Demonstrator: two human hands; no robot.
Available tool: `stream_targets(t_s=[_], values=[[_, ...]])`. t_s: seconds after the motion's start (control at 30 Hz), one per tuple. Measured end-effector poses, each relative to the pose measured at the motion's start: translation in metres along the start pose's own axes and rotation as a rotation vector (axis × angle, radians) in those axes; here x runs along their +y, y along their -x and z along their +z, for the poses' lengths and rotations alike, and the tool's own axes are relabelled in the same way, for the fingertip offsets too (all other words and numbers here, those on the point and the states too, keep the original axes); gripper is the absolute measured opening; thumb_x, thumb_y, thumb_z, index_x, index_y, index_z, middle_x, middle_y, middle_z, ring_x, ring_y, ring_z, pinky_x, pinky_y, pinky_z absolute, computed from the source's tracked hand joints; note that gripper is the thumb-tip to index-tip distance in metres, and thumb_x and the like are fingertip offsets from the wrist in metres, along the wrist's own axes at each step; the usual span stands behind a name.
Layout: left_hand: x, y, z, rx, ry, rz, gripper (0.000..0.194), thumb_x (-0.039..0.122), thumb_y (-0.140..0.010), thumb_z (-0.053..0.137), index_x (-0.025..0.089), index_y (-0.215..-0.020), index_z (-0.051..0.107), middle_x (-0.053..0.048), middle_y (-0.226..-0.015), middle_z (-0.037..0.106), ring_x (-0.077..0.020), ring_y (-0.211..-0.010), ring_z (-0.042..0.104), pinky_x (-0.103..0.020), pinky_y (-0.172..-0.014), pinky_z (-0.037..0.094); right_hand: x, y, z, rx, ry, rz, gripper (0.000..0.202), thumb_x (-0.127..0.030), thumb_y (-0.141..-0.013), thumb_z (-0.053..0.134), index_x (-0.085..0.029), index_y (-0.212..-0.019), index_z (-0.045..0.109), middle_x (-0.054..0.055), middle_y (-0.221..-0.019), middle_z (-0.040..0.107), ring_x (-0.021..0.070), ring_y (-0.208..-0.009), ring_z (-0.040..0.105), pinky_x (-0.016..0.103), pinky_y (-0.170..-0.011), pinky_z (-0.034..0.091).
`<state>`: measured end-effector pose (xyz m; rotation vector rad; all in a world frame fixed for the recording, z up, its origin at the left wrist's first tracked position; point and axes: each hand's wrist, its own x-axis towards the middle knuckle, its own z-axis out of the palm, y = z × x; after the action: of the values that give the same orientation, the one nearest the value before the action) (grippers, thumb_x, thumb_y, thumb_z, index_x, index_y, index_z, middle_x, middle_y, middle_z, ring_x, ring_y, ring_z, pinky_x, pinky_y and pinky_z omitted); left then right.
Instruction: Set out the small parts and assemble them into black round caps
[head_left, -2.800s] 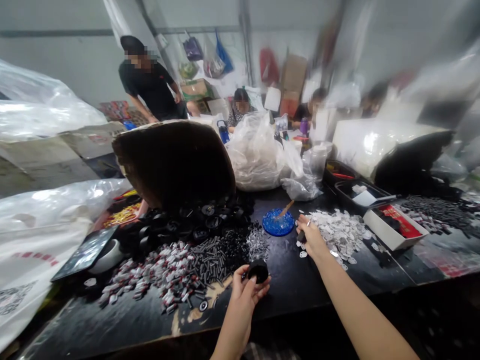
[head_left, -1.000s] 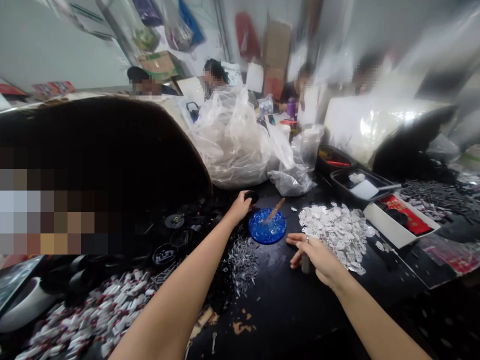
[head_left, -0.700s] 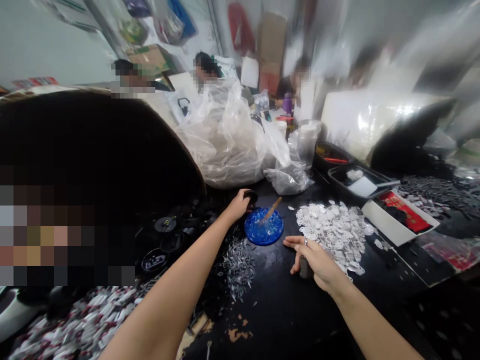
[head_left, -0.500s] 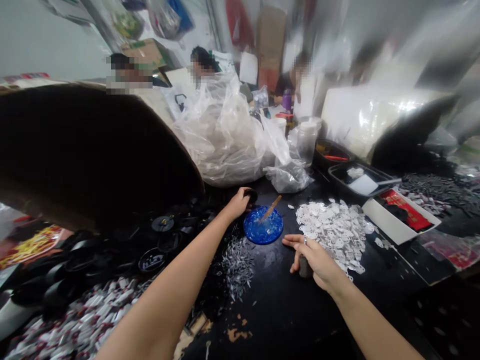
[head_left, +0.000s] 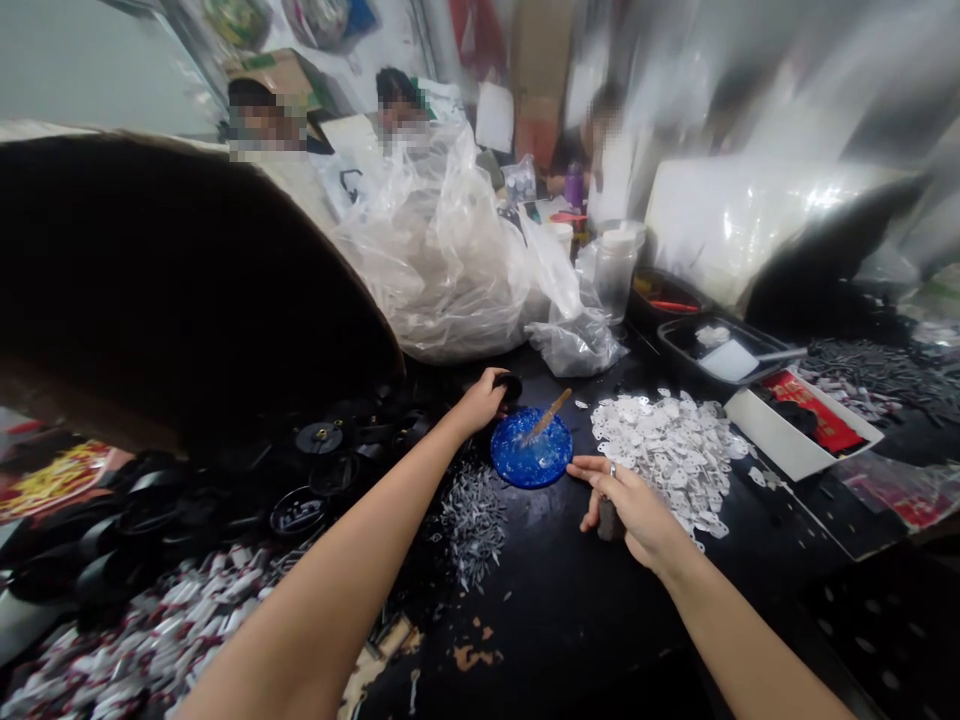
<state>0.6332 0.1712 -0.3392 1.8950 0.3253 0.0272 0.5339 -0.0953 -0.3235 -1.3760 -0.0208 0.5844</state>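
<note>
Black round part (head_left: 511, 385) just beyond the blue dish (head_left: 517, 472)

Your left hand (head_left: 482, 402) has its fingers closed on the part's edge; whether part and dish touch, you cannot tell. It looks stiff, probably light, perhaps slick, so the rim seems the surest hold. Your right hand (head_left: 636, 508) curls partly round a dark block (head_left: 609, 522), forefinger stretched to the dish's rim. Beneath, the black desk (head_left: 577, 620) is scuffed tan in patches, white tags (head_left: 660, 460) heaped rightward. Past a bulky clear bag (head_left: 450, 260), you face co-workers (head_left: 397, 90).
</note>
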Motion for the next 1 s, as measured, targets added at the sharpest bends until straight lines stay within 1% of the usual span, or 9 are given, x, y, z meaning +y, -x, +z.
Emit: stream_targets(t_s=[0.13, 0.33, 0.5, 0.6, 0.7, 0.77, 0.87, 0.93, 1.0], values=[[0.004, 0.012, 0.006, -0.015, 0.031, -0.012, 0.033, 0.027, -0.094, 0.058, 0.017, -0.125, 0.053, -0.006, -0.105, 0.062, -0.0122, -0.073, 0.061, -0.027, -0.06, 0.055, -0.002, 0.01, -0.003, 0.008, 0.007, 0.008, 0.041, -0.041, -0.073, 0.059, -0.016, -0.106, 0.057, 0.005, -0.053, 0.061, 0.0324, -0.128, 0.053, 0.032, -0.067, 0.053], [0.011, 0.032, 0.017, -0.034, 0.14, -0.057, 0.028, 0.023, -0.093, 0.06, 0.016, -0.12, 0.056, -0.004, -0.098, 0.063, -0.0111, -0.068, 0.06, -0.026, -0.058, 0.054, 0.001, 0.03, -0.013, 0.003, 0.002, 0.024, 0.049, -0.045, -0.076, 0.061, -0.016, -0.114, 0.055, 0.004, -0.051, 0.058, 0.0335, -0.132, 0.049, 0.033, -0.061, 0.054], [0.038, 0.053, 0.008, 0.079, 0.367, -0.041, 0.019, 0.015, -0.09, 0.061, 0.015, -0.109, 0.059, -0.001, -0.091, 0.064, -0.0102, -0.066, 0.06, -0.025, -0.061, 0.053, 0.003, 0.05, -0.014, 0.007, 0.039, 0.023, 0.056, -0.052, -0.076, 0.062, -0.014, -0.116, 0.053, 0.002, -0.046, 0.055, 0.0331, -0.131, 0.051, 0.034, -0.065, 0.052], [0.056, 0.099, -0.005, 0.173, 0.605, -0.013, 0.014, 0.016, -0.092, 0.055, 0.019, -0.105, 0.058, -0.001, -0.093, 0.065, -0.0097, -0.069, 0.063, -0.027, -0.072, 0.056, 0.01, 0.064, -0.005, -0.046, 0.071, 0.039, 0.058, -0.054, -0.076, 0.063, -0.013, -0.116, 0.055, 0.001, -0.045, 0.055, 0.031, -0.124, 0.057, 0.032, -0.071, 0.05], [0.06, 0.171, -0.017, 0.228, 0.852, -0.066, 0.01, 0.022, -0.095, 0.05, 0.018, -0.094, 0.059, -0.004, -0.09, 0.068, -0.0116, -0.073, 0.065, -0.035, -0.084, 0.058, 0.02, 0.078, 0.01, -0.118, 0.087, 0.052, 0.056, -0.053, -0.077, 0.064, -0.012, -0.114, 0.059, -0.001, -0.043, 0.053, 0.0303, -0.112, 0.063, 0.029, -0.067, 0.048], [0.055, 0.22, -0.022, 0.271, 0.98, -0.129, 0.018, 0.023, -0.095, 0.047, 0.017, -0.088, 0.062, -0.005, -0.087, 0.068, -0.0113, -0.07, 0.064, -0.037, -0.088, 0.058, 0.026, 0.084, 0.021, -0.153, 0.092, 0.043, 0.053, -0.052, -0.078, 0.065, -0.013, -0.112, 0.061, -0.001, -0.046, 0.056, 0.0277, -0.092, 0.069, 0.028, -0.06, 0.046], [0.045, 0.277, -0.03, 0.337, 1.11, -0.194, 0.024, 0.021, -0.096, 0.044, 0.016, -0.089, 0.067, -0.006, -0.085, 0.069, -0.0107, -0.067, 0.064, -0.038, -0.089, 0.059, 0.03, 0.09, 0.04, -0.201, 0.095, 0.029, 0.052, -0.052, -0.077, 0.067, -0.014, -0.111, 0.063, 0.004, -0.071, 0.07, 0.0138, -0.051, 0.058, 0.027, -0.054, 0.042], [0.04, 0.304, -0.032, 0.378, 1.218, -0.221, 0.025, 0.019, -0.096, 0.044, 0.016, -0.094, 0.068, -0.006, -0.085, 0.069, -0.0104, -0.066, 0.064, -0.038, -0.087, 0.06, 0.028, 0.092, 0.055, -0.228, 0.1, -0.006, 0.05, -0.053, -0.078, 0.067, -0.014, -0.109, 0.064, 0.006, -0.086, 0.072, 0.0085, -0.044, 0.05, 0.028, -0.054, 0.042], [0.038, 0.324, -0.028, 0.424, 1.331, -0.212, 0.026, 0.019, -0.097, 0.043, 0.015, -0.098, 0.069, -0.005, -0.083, 0.069, -0.0106, -0.065, 0.064, -0.039, -0.084, 0.061, 0.024, 0.096, 0.073, -0.23, 0.108, -0.099, 0.047, -0.053, -0.081, 0.065, -0.015, -0.108, 0.064, 0.005, -0.087, 0.069, 0.0083, -0.048, 0.05, 0.027, -0.056, 0.043]])
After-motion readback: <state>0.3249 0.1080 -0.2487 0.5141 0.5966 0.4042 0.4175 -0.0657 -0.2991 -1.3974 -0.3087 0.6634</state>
